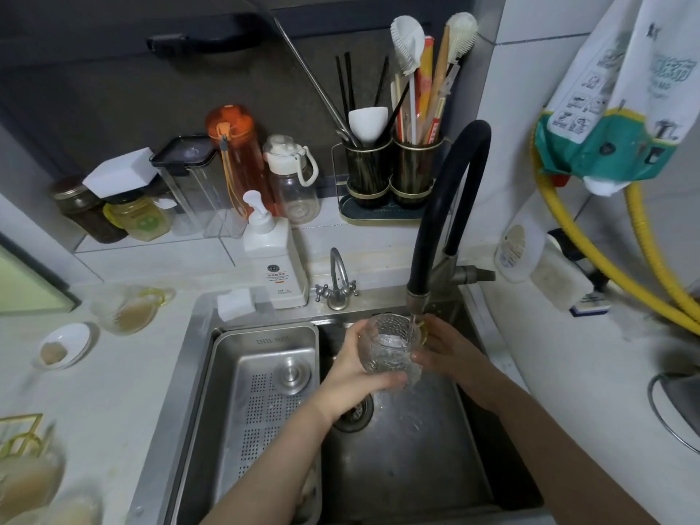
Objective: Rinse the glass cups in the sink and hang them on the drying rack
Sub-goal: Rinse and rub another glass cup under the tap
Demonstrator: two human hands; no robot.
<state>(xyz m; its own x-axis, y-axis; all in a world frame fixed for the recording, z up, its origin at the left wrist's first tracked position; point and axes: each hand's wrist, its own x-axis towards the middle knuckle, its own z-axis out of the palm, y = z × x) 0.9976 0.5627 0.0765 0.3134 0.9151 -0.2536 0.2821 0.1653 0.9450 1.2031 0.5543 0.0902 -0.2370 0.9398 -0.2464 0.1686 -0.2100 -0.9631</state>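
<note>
Our left hand point(354, 367) wrapped its fingers round the lower body of the glass cup point(390, 348), while our right hand point(441, 346) curled against the far side by the amber handle, so the slippery glass was braced from both sides. We held it mouth up over the sink point(409, 467), just under the black faucet point(447, 206), so the running stream fell straight inside, and another used cup point(127, 308) waited on the counter point(125, 392) by the gold drying rack point(21, 430)
</note>
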